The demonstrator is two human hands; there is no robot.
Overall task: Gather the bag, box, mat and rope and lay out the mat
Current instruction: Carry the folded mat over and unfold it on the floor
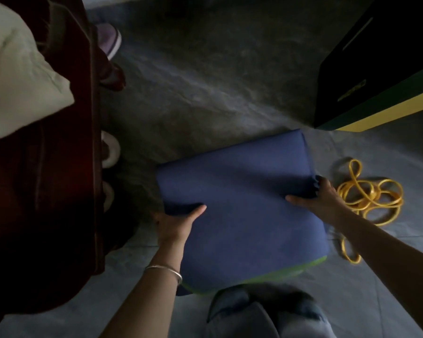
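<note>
A folded blue mat (239, 206) with a green underside showing along its near edge lies at the centre of the view, low over the grey floor (205, 93); whether it rests on the floor or is lifted cannot be told. The left hand (175, 224) grips the mat's edge at 9 o'clock, thumb laid on top and the other fingers tucked out of sight beneath, so it is clamped on the mat; a thin metal bangle (165, 270) circles that wrist. The right hand (319, 197) holds the opposite edge at 3 o'clock, thumb flat on the blue surface and fingers (318, 182) curled around the folded side, pinching the mat as well. Just beyond the right hand, at 3 o'clock, a yellow rope (369, 195) lies in loose coils on the floor, apart from the mat. A dark box (381, 69) with a yellow band stands at 2 o'clock. A dark red bag (47, 191) fills the 9 o'clock side, with pale cloth (15, 74) on it.
</note>
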